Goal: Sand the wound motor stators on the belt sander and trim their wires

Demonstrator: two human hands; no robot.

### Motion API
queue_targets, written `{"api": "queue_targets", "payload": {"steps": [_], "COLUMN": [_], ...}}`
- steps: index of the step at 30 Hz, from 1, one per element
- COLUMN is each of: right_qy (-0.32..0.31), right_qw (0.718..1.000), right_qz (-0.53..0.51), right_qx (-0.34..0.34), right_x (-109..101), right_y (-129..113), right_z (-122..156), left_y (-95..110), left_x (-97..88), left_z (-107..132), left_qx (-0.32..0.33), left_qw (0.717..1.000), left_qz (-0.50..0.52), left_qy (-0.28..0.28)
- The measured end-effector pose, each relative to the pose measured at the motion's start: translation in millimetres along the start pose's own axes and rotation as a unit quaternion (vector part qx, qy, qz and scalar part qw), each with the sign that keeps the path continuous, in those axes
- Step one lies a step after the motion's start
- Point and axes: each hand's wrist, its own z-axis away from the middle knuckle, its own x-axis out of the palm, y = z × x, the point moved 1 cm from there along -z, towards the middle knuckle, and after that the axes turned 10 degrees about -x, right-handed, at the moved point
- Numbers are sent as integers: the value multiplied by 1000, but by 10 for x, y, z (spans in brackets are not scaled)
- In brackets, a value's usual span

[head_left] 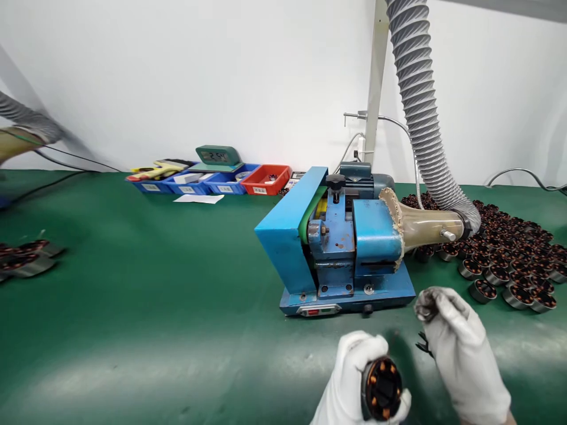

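Note:
My left hand, in a white glove, is closed around a motor stator near the bottom edge. The stator is round, with a steel outer ring, a black core and copper windings turned up towards me. To its right, my white-gloved right hand is raised with its fingers pinched together and grey-stained at the tips. A black pronged tool end pokes out beside the palm; whether the hand grips it I cannot tell. Just beyond both hands stands a blue belt sander.
Many stators crowd the right side of the green table. A grey duct hose joins the sander. Blue bins, a red bin and a digital clock stand along the wall. More stators lie far left.

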Motion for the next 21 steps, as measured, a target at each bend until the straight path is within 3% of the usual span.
{"api": "queue_targets", "payload": {"steps": [3, 4, 7, 10, 13, 16, 18, 21], "right_qy": [-107, -116, -80, -60, -53, -69, -84, -100], "right_qw": [986, 980, 965, 955, 942, 923, 913, 909], "right_qz": [124, 158, 246, 286, 327, 374, 395, 403], "right_qx": [-16, -29, -48, -45, -54, -62, -59, -46], "right_x": [-17, -11, 49, 165, 290, 371, 389, 388], "right_y": [194, 284, 509, 569, 487, 388, 347, 313], "right_z": [135, 188, 234, 84, -119, -239, -270, -288], "left_y": [-75, -110, -227, -317, -327, -263, -203, -120], "left_x": [69, 108, 259, 409, 505, 553, 567, 571], "left_z": [-111, -155, -298, -450, -595, -698, -733, -769], "left_qx": [-21, -32, -75, -144, -220, -249, -253, -264], "left_qw": [999, 999, 994, 983, 939, 865, 828, 799], "left_qz": [-4, -6, 0, 71, 246, 421, 488, 527], "left_qy": [23, 36, 80, 87, 102, 112, 108, 120]}}
